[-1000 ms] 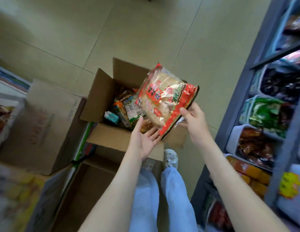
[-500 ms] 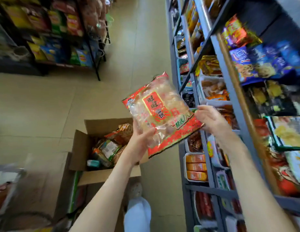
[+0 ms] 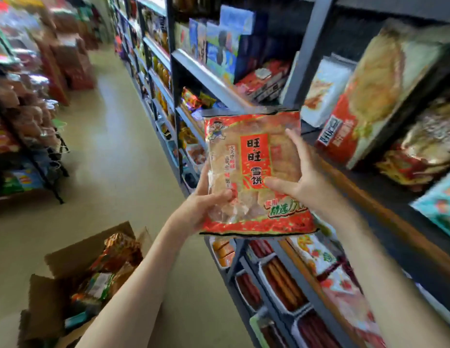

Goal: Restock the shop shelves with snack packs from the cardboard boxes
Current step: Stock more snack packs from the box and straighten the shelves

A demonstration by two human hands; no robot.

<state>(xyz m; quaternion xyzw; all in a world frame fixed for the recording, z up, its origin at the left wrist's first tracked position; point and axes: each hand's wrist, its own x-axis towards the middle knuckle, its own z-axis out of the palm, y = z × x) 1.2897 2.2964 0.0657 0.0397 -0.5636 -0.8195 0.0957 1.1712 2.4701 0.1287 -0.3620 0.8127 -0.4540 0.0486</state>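
Now the snack pack (image 3: 254,172) is held upright before the shelves (image 3: 206,76): left grip (image 3: 206,204) clasps its lower-left edge, right grip (image 3: 300,179) pinches its right side; cardboard box (image 3: 45,305) stands open below-left.

Both hands (image 3: 254,194) grip a snack pack (image 3: 254,177) (upright) beside shelves (image 3: 206,74).

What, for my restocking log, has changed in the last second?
The snack pack rose from just above the open cardboard box to the height of the shelves and turned upright, with its label facing the camera. The left hand and right hand gripped it throughout; nothing was let go. The box stays on the floor, still holding other packs.
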